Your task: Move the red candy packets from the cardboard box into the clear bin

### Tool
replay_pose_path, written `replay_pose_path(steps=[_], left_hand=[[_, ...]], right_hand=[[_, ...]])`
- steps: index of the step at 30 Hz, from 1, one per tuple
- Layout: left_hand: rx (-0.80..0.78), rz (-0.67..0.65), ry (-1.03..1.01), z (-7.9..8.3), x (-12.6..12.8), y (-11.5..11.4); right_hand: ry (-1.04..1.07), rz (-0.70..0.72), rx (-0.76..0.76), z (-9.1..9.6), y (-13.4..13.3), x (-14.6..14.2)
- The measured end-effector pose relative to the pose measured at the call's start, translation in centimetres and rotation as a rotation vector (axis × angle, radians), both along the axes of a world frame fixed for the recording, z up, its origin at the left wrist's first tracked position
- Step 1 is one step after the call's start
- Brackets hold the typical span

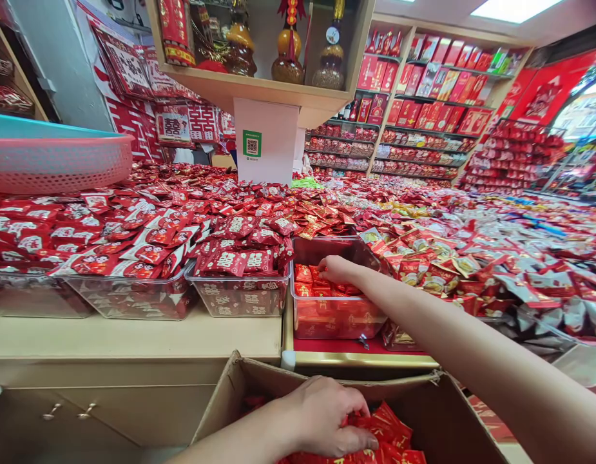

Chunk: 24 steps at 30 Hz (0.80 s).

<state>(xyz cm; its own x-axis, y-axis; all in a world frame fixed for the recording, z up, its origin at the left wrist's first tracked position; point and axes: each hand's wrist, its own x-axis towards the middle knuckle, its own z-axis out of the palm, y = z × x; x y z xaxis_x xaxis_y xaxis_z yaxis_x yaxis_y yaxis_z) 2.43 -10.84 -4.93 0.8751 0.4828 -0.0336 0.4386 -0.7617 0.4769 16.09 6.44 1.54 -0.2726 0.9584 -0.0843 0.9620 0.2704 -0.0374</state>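
The ends of the right hand's (340,269) fingers are hidden among red packets (321,304) in a clear bin (299,322), so its grip cannot be told. The left hand (319,412) covers some packets in the cardboard box (459,412), which the bottom edge cuts off. The left edge crops a pink colander (60,164), the top edge a display cabinet (263,89); print beneath the QR code (252,145) is too small to read.

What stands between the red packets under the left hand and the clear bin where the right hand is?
The far wall of the cardboard box and the front wall of the clear bin stand between those red packets and the bin's inside. Both tops are open, but the right hand and forearm partly cover the bin's.
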Motion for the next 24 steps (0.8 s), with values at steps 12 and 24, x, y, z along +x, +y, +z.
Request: replay_pose_path(steps=[12, 24], left_hand=[[-0.477, 0.07, -0.365, 0.4, 0.2, 0.8], [-0.952, 0.297, -0.786, 0.1, 0.6, 2.0]], right_hand=[[0.155, 0.02, 0.286, 2.2, -0.6, -0.4], [0.757, -0.022, 0.42, 0.4, -16.8, 1.7]])
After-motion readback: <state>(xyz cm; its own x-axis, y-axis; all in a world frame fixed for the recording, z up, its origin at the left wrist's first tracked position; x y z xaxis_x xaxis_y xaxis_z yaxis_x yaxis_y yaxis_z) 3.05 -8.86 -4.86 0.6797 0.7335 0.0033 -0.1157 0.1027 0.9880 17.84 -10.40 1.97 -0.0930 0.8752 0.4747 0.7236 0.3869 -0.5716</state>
